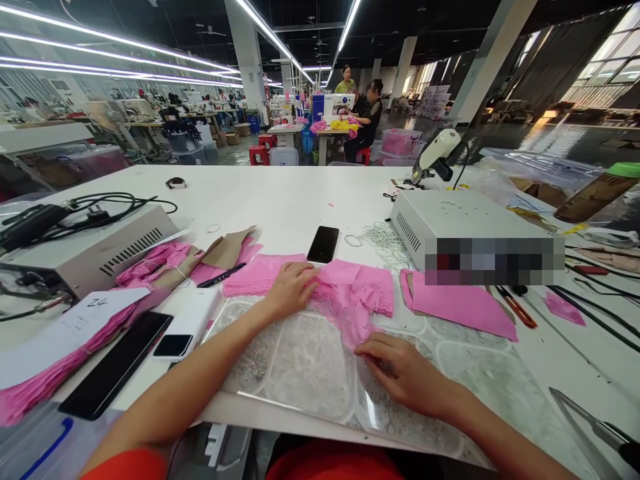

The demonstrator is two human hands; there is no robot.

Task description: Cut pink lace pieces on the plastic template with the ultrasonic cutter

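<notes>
Pink lace fabric [373, 287] lies across the upper part of a clear plastic sheet [310, 367] on the white table. My left hand [294, 287] rests on the fabric's middle, palm down with its fingers apart. At the fabric's lower tip, my right hand [393, 367] has thumb and fingers pinched together on the pink edge. Just beyond the fabric is a black phone [323, 244]. A folded pink piece with a brown backing [460, 307] lies to the right.
Grey metal boxes stand left [85, 247] and right [450, 213]. Nearby are a white power bank [187, 327], stacked pink pieces under paper [75, 327], tangled elastic cord [385, 240], an orange cutter [517, 308] and scissors [595, 423]. People sit and stand at sewing machines beyond.
</notes>
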